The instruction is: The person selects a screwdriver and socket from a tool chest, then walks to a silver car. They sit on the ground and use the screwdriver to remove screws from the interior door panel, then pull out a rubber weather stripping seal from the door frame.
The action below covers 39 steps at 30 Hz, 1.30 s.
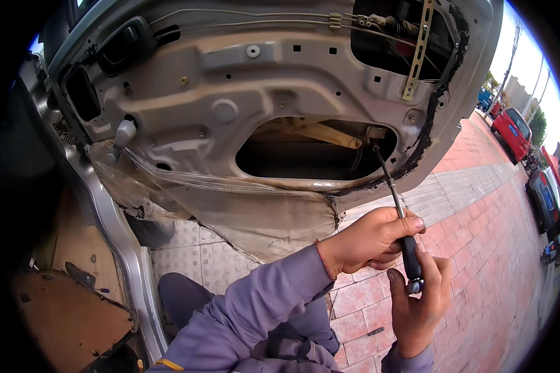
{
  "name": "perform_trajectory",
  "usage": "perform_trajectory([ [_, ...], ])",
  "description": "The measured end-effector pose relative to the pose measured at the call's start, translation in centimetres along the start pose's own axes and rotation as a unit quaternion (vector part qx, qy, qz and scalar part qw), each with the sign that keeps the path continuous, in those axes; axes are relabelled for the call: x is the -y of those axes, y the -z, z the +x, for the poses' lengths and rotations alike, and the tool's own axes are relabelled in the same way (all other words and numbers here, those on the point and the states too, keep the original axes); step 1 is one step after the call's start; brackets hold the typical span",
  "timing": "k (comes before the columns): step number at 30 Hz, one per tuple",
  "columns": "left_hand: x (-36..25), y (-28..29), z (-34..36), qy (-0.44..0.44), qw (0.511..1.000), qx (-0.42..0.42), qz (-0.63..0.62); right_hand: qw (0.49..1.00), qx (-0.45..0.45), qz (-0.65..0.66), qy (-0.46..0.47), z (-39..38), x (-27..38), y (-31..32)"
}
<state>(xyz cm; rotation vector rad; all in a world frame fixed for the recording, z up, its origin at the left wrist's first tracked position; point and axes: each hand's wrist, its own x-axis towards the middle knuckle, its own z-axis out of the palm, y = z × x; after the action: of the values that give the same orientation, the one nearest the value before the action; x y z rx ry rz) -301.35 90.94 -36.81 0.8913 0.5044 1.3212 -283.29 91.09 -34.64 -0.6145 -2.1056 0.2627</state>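
Observation:
My left hand [373, 241] is closed around a long screwdriver [410, 258], its thumb lying where the shaft meets the black handle. The thin shaft slants up and away into the lower oval opening of a bare car door [187, 78]. Its tip is by a metal bracket [374, 132] at the right end of that opening; exact contact is too small to tell. My right hand [426, 304] is cupped about the silver-capped handle end, thumb and fingers apart on either side. Index finger contact with the handle is unclear.
Loose plastic film [261, 217] hangs off the door's lower edge. A window crank [124, 132] sticks out at left. The door sill [118, 230] and a brown trim panel [68, 317] lie left. A small dark object [376, 331] rests on paving. Parked cars, one red [514, 133], stand right.

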Motion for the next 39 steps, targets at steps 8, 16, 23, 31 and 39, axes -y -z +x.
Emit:
perform_trajectory([
  [8, -0.1, -0.1, 0.0, 0.026, 1.0, 0.01, 0.003, 0.986, -0.02, -0.096, 0.138, 0.2, -0.6, -0.1],
  [16, -0.1, -0.5, 0.1, 0.021, 0.997, 0.003, -0.08, 0.99, -0.001, -0.053, 0.132, 0.4, -0.6, -0.5],
  [23, -0.5, -2.1, 0.7, -0.025, 0.993, -0.057, -0.096, 0.997, -0.026, 0.068, -0.027, -0.7, -1.3, -1.2],
  [31, -0.4, -2.1, 0.8, -0.033, 0.985, -0.109, -0.131, 0.989, -0.041, 0.12, -0.072, -0.7, -0.6, -1.5],
  [39, -0.8, -1.4, 0.3, -0.027, 0.997, -0.071, -0.033, 0.997, -0.037, 0.073, -0.012, 0.0, -0.9, -0.9],
])
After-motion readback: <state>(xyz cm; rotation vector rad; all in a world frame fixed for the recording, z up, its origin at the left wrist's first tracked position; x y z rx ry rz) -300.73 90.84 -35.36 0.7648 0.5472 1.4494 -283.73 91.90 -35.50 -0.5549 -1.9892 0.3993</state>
